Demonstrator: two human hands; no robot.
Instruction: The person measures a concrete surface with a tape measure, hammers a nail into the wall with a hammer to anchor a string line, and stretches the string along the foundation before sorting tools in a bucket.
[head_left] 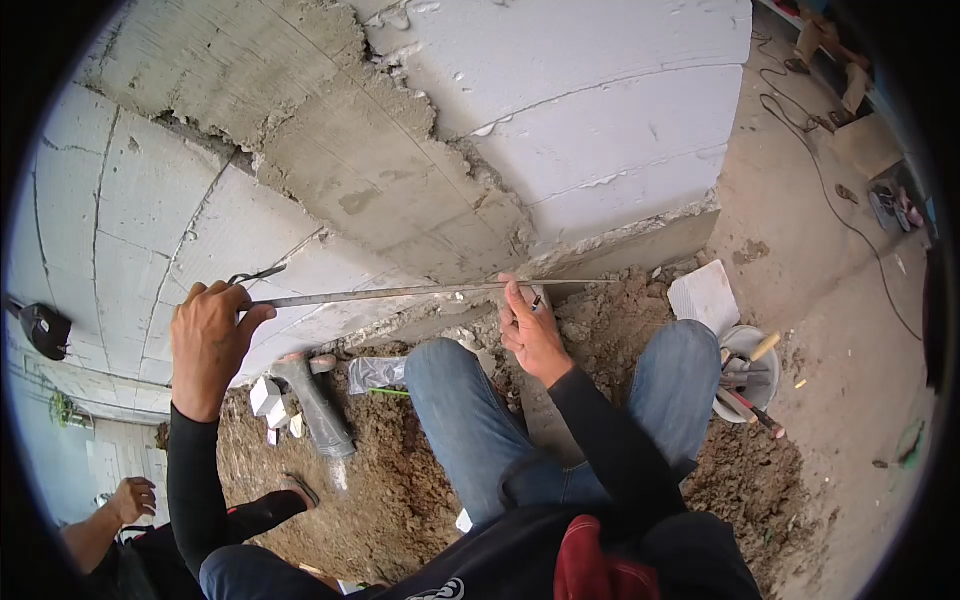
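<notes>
In the left grip (210, 340), a thin strip (380, 294) is being clasped near one end; by the right grip (535, 338) it is being pinched farther along, before the wall (360, 200); tools (766, 347) are being held by a bucket (766, 380) beside the right knee (680, 350)

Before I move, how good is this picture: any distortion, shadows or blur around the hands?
Head view: lens distortion bows the joints in the wall, and black vignetting rings the frame; head view: light looks soft, with no hard shadow crossing the strip; head view: left hand and right hand look fairly sharp, but any markings on the strip are unreadable.
</notes>
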